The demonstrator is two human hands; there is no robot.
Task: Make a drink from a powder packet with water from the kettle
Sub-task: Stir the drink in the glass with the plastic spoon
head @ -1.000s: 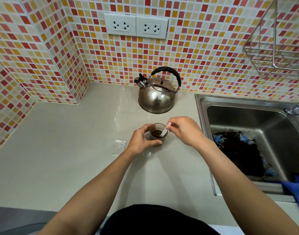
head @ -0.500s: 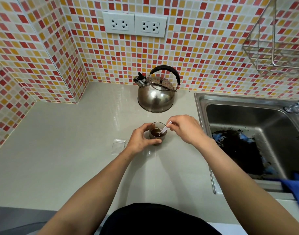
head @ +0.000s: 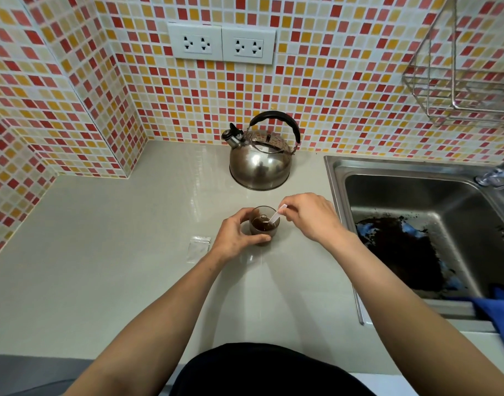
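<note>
We see the left hand (head: pixel 236 237) wrapped around a small glass (head: pixel 264 224) of dark drink on the counter (head: pixel 116 252), the right hand (head: pixel 309 218) pinching a white stirrer (head: pixel 277 215) dipped in it. The kettle (head: pixel 260 164) stands behind, the empty packet (head: pixel 199 247) just left.

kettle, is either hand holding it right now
No, the kettle stands alone by the wall; the left hand grips the glass and the right hand holds the stirrer.
</note>
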